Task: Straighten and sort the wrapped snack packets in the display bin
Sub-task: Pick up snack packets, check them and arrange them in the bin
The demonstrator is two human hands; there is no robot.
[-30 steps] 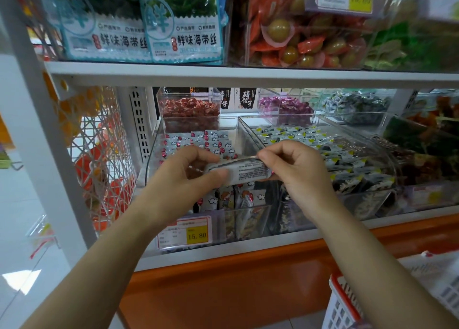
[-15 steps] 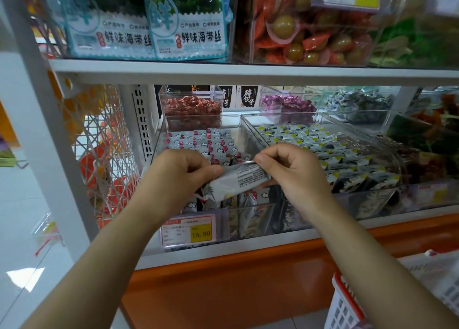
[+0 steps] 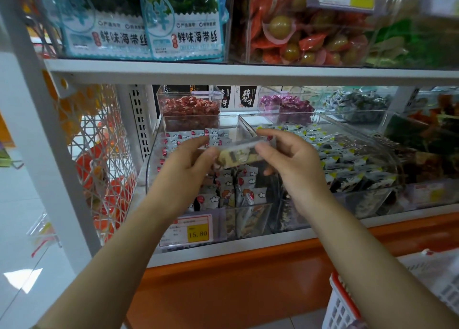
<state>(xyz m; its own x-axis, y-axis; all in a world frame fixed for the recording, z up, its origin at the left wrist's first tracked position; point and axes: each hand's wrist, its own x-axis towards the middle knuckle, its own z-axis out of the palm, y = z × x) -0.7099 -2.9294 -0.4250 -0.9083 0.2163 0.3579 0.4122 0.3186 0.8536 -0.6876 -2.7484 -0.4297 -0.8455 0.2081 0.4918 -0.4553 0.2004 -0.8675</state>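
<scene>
1. The left hand (image 3: 183,172) and the right hand (image 3: 294,164) are up side by side, a little apart. Each hand pinches one end of the same snack packet (image 3: 238,154) with its thumb and fingers. The packet lies flat between them.
2. High above both hands runs a long white shelf (image 3: 223,72). Big blue seaweed bags (image 3: 183,30) sit on it.
3. Right under and behind the hands is the clear display bin (image 3: 149,164). The held packet is up over it.
4. Just to the right of the right hand lies a pile of black and yellow packets (image 3: 347,159).
5. Low down, beside the right arm, is a red and white basket (image 3: 340,301).
6. Far behind the left hand stands a small clear box of red sweets (image 3: 190,107).
7. Inside the bin, white packets (image 3: 183,137) with red dots lie in rows behind the left hand. More of them stand up under the held packet.
8. Below the left wrist is a price tag (image 3: 191,231). Its yellow part says 15.80.
</scene>
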